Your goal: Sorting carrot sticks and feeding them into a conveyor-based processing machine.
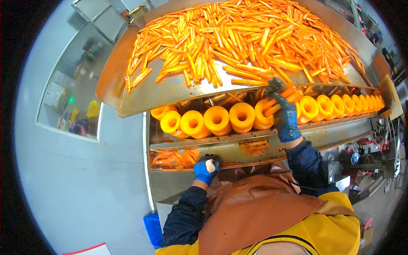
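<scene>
My right hand (pixel 284 113), in a blue glove with dark-stained fingers, grips a few glossy orange sticks (pixel 291 95). It is over a row of orange-yellow cylinders with funnel-shaped openings (pixel 242 117), and hides some of them. The held sticks are blurred. At the front edge of the metal trough (pixel 236 162), my left hand (pixel 206 169) wears a similar blue glove with a pale patch on its back. Its fingers are curled and dark; what they hold, if anything, is hidden. Just left of it, orange stick bundles (pixel 175 159) lie in the trough, some seemingly in clear film.
Beyond the cylinders, a large steel tray (pixel 140 98) bears a heap of orange sticks (pixel 223 41). More orange pieces (pixel 255 146) lie in the trough before me. A pale wall with a window (pixel 73 86) stands at left. A blue crate (pixel 153 228) is low on the left.
</scene>
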Motion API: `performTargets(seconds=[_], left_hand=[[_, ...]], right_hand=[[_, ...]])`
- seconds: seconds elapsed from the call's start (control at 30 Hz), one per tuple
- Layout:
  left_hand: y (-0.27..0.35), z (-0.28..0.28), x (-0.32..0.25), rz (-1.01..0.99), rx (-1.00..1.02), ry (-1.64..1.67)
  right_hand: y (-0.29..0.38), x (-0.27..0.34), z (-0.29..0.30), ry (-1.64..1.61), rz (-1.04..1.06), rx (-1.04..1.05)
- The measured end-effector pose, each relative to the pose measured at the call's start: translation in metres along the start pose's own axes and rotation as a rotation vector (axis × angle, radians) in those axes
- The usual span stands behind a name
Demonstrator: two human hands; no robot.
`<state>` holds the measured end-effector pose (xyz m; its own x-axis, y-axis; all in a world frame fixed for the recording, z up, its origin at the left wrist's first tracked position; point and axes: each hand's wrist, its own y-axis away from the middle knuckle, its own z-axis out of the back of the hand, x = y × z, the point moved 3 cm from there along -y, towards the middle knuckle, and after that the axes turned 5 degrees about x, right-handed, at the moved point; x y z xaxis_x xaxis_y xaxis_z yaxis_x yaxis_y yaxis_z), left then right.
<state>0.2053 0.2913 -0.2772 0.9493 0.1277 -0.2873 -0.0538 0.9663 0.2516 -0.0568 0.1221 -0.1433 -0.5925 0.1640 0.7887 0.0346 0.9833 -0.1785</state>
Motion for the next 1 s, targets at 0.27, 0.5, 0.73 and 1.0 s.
performTargets(seconds=[0.27,0.5,0.73,1.0], left_hand=[[0.000,0.001,0.001,0.012,-0.001,-0.007],[-0.006,-0.003,-0.002,-0.069,-0.033,-0.003],[0.001,-0.005,0.006,0.001,-0.075,0.020],[0.001,0.009,-0.005,-0.039,-0.052,-0.008]], right_hand=[[-0.004,-0.013,-0.007,0.429,0.217,-0.029],[-0.003,-0.059,-0.006,0.670,0.137,0.092],[-0.057,0.014,-0.074,1.425,0.223,0.540],[-0.130,-0.020,-0.081,1.893,0.001,0.775]])
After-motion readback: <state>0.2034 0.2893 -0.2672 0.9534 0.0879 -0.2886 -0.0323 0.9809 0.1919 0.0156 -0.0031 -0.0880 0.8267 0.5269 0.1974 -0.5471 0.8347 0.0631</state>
